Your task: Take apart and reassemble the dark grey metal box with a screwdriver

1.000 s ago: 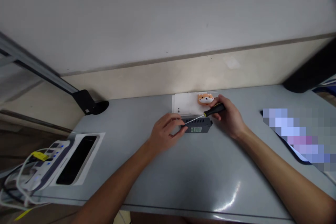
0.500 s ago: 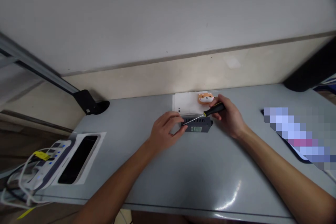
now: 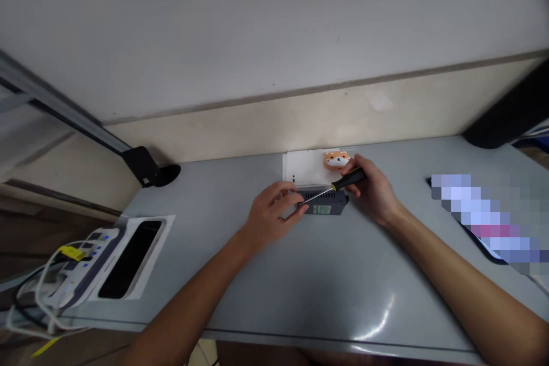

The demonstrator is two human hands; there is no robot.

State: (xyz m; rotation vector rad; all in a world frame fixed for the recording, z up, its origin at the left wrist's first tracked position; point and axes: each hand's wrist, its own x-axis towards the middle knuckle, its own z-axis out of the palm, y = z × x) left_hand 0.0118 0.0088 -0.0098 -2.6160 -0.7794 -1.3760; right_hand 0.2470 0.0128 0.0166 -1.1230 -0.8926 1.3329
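Note:
In my right hand is a screwdriver with a black handle and a yellow collar, its thin shaft slanting down to the left. The tip meets the left end of a small dark grey vented box, which rests on the desk and has a pale green label on its near side. My left hand closes its fingers on that same left end, around the screwdriver tip. What the tip touches is hidden by the fingertips. Behind the box lies white paper with several tiny dark pieces, possibly screws.
An orange and white dog-faced case sits on the paper. At left are a phone on a white sheet and a power strip with tangled cables. A device with a blurred screen lies right. The wall bounds the desk behind.
Both hands, the screwdriver and the box keep almost the same places. The left fingers have shifted very slightly at the box's end, and the whole view has moved a little.

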